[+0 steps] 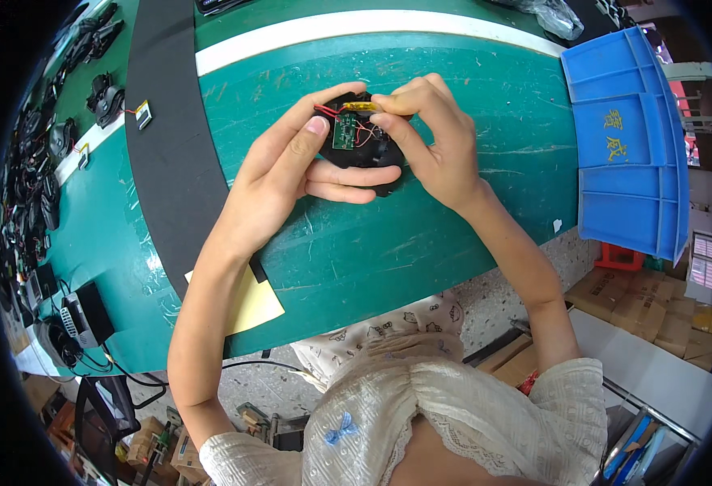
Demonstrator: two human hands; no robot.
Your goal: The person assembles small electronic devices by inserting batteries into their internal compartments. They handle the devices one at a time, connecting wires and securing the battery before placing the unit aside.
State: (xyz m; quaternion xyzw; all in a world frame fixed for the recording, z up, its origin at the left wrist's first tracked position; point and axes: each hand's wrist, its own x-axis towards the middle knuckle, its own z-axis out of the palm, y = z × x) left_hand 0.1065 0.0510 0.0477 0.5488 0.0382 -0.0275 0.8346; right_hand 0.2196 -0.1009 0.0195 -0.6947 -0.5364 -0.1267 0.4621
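My left hand (271, 174) is closed around the edge of a black rounded plastic housing (341, 159), its thumb on the near rim and its fingers beneath and along the side. Inside the housing sits a small green circuit board (345, 131) with thin red wires. At the far edge of the board, my right hand (447, 144) pinches the end of a small battery (359, 106) wrapped in yellow tape, seen edge-on. Red leads (326, 109) run from the battery toward the housing. The right fingertips partly hide the housing's right side.
A black strip (174, 154) crosses the green table (486, 243) on the left, with a wired battery (143, 114) on it. Several black housings (106, 99) lie farther left. Yellow paper (252, 304) lies at the near edge. A blue bin (627, 146) stands at right.
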